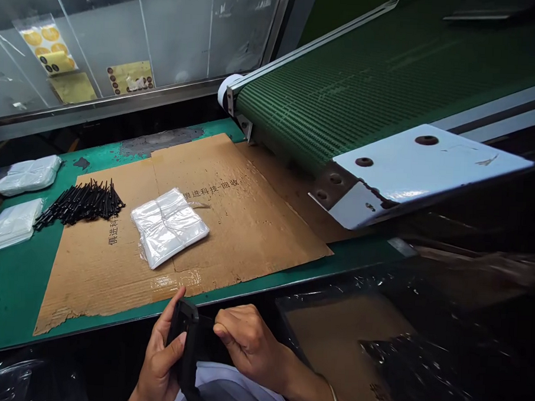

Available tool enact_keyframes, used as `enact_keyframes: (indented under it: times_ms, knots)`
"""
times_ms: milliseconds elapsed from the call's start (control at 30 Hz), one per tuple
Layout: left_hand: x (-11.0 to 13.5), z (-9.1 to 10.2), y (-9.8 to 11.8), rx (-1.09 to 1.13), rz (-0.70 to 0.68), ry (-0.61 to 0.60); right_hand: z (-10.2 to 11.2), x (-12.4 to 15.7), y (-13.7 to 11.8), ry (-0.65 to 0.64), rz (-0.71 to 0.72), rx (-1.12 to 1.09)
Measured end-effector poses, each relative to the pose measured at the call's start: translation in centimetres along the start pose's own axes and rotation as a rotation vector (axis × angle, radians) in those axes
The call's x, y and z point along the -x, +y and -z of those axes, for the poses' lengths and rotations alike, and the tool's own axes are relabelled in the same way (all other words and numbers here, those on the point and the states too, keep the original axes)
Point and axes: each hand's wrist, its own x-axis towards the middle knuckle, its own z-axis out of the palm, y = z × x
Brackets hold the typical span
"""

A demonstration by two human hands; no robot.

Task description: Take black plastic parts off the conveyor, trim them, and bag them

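My left hand is wrapped round a black flat object, thumb up along its side, held just below the table's front edge. My right hand pinches the same black object at its right edge with curled fingers. On the flattened cardboard sheet ahead lies a stack of clear plastic bags. A heap of thin black sticks rests at the cardboard's far left corner.
A green conveyor belt with a white end bracket runs off to the upper right. Two more piles of clear bags lie at the left on the green table. A plastic-lined bin stands at lower right.
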Motion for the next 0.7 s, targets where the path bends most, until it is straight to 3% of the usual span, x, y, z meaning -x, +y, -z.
enact_keyframes:
  times_ms: [167,400,700]
  knots:
    - [0.1,1.2,0.2,-0.238,-0.114,0.005,0.1,-0.1,1.0,-0.041,-0.065,-0.036]
    - [-0.8,2.4,1.2,-0.513,-0.336,-0.19,1.1,-0.9,-0.5,-0.062,0.111,-0.121]
    - [-0.5,1.6,1.7,-0.547,-0.351,-0.222,0.3,-1.0,-0.7,-0.077,0.211,-0.141]
